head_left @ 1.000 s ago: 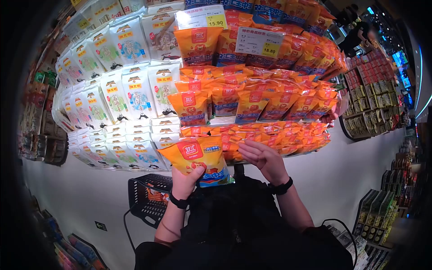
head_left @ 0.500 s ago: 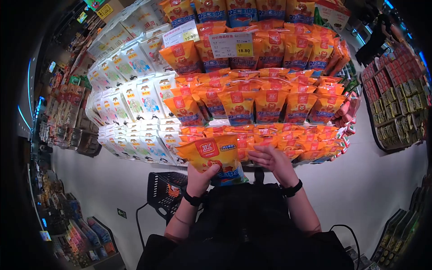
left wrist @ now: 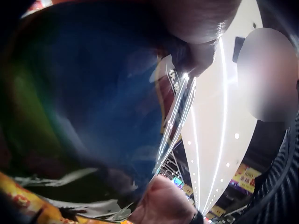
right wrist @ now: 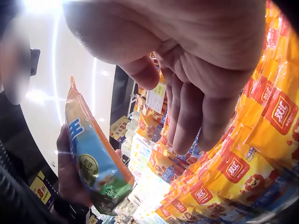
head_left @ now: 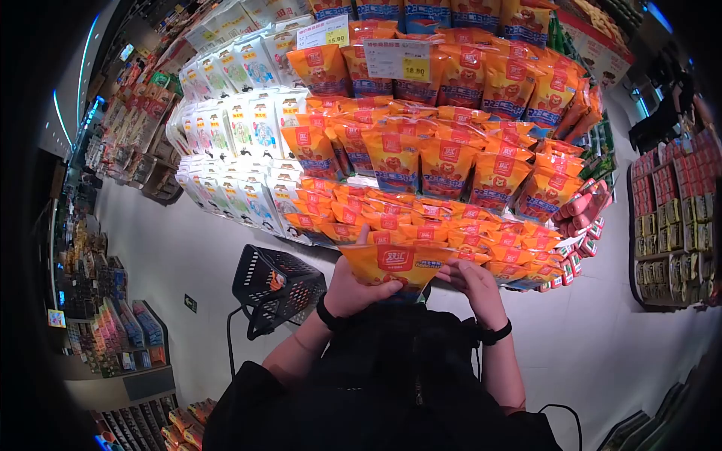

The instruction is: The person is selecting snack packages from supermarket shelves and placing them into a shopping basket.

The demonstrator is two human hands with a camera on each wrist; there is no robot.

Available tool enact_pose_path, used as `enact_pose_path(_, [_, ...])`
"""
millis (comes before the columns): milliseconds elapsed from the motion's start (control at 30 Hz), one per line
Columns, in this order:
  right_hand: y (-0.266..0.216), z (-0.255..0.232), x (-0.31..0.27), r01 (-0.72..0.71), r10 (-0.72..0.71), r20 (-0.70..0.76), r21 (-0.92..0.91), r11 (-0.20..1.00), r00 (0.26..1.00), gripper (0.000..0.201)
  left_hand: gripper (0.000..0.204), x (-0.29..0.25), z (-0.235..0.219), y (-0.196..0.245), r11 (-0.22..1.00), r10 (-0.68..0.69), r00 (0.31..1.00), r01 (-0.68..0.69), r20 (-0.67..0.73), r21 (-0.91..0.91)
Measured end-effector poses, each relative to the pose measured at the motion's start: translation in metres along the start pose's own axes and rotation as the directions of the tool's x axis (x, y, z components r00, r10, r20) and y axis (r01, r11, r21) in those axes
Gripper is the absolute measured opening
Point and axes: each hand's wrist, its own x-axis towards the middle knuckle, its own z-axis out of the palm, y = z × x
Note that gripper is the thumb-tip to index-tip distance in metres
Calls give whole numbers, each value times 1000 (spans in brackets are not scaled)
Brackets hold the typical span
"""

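Note:
My left hand (head_left: 350, 289) grips an orange and yellow snack bag (head_left: 397, 260) with a red logo, its thumb across the front. The bag's blue back (left wrist: 103, 102) fills much of the left wrist view, with the thumb (left wrist: 201, 21) at its edge. In the head view my right hand (head_left: 481, 295) is at the bag's right edge. The right wrist view shows that hand (right wrist: 187, 51) with loosely bent fingers and nothing in them, apart from the held bag (right wrist: 96, 158).
Ahead rises a tiered display of matching orange bags (head_left: 455, 161), with white packs (head_left: 241, 128) on its left. Price signs (head_left: 397, 60) hang on an upper tier. A black basket (head_left: 259, 274) with an orange packet inside stands at left. Another shelf (head_left: 673, 218) is at right.
The head view has shifted, so the display and basket sit differently in it. The held bag has tipped, its top edge more level. My right hand has lowered slightly beside it.

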Motion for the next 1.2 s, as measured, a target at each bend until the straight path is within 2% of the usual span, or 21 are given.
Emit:
enact_pose_path(67, [5, -8, 0, 3, -5, -14, -78, 997, 1000, 50, 47, 10, 5, -3, 956, 220, 973, -228, 64, 184])
enact_pose_path(167, [5, -7, 0, 15, -15, 0, -156, 988, 1000, 49, 41, 12, 6, 0, 870, 290, 932, -351, 217, 347])
enact_pose_path(200, [4, -3, 2, 22, -21, 10, -178, 984, 1000, 49, 35, 12, 8, 5, 881, 295, 931, -352, 215, 317])
enact_pose_path(400, [7, 14, 12, 19, -11, 52, -168, 986, 999, 49, 35, 15, -5, 5, 866, 337, 915, -394, 222, 307])
enact_pose_path(567, [3, 40, 29, 2, 4, 34, -150, 989, 999, 50, 42, 25, -33, -1, 899, 369, 897, -411, 242, 151])
enact_pose_path(700, [9, 64, 51, -1, 2, 7, -186, 983, 1000, 50, 47, 32, -64, -6, 929, 361, 901, -371, 239, -3])
enact_pose_path(800, [11, 90, 68, -16, 16, -2, -194, 981, 1000, 51, 50, 33, -97, -5, 960, 275, 927, -279, 256, -22])
enact_pose_path(867, [13, 113, 81, -48, 47, -10, -178, 983, 999, 51, 57, 36, -123, -8, 955, 279, 921, -295, 270, 20])
enact_pose_path(967, [23, 144, 104, 151, -122, 89, -521, 840, 988, 50, 67, 43, -156, -8, 953, 291, 927, -303, 236, 14])
enact_pose_path(1000, [22, 157, 111, 53, -40, 37, -486, 873, 999, 47, 70, 44, -167, -9, 954, 294, 931, -301, 215, 0])
enact_pose_path(1100, [22, 193, 129, -35, 23, -30, -487, 873, 999, 48, 77, 49, -201, -18, 948, 301, 920, -318, 251, 30])
enact_pose_path(1133, [19, 202, 134, -46, 45, -13, -460, 887, 999, 44, 78, 51, -212, -22, 942, 328, 913, -334, 244, -18])
enact_pose_path(1200, [11, 228, 143, -27, 25, -12, -519, 854, 1000, 45, 79, 58, -234, -31, 924, 381, 896, -364, 227, -114])
